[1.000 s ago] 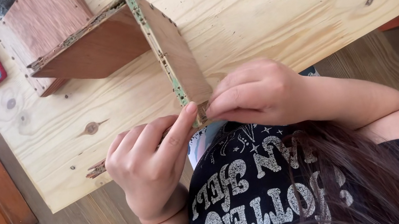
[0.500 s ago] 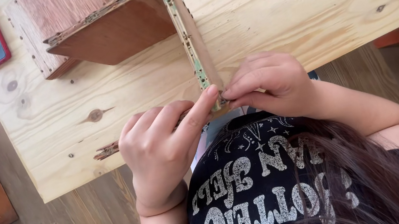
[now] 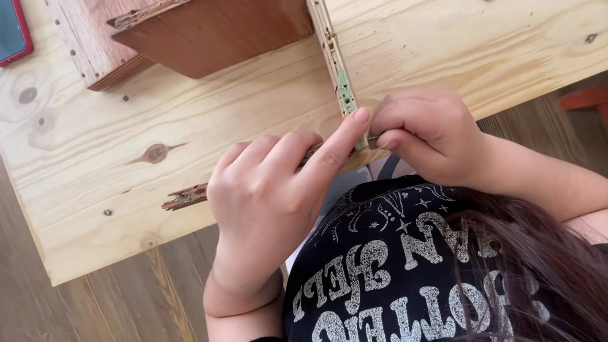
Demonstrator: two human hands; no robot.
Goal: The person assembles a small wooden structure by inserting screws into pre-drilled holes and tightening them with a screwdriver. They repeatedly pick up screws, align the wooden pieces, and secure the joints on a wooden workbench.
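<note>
1. Viewing from above, I find the left hand (image 3: pixel 268 201) half curled, forefinger stretched onto the near end of the panel (image 3: pixel 329 45), holding nothing.
2. The right hand (image 3: pixel 428 135) is pinched shut on a small dark fastener (image 3: pixel 372 138), just beside that fingertip.
3. The panel stands on edge on the bench (image 3: pixel 463 48).
4. Advice: steady the panel firmly; keep the fastener square.

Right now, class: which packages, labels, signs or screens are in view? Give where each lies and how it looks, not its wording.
Phone: far left end of the pale wooden table, flat; rounded rectangle, dark screen, red case.
Packages, labels, signs: none visible.
</note>
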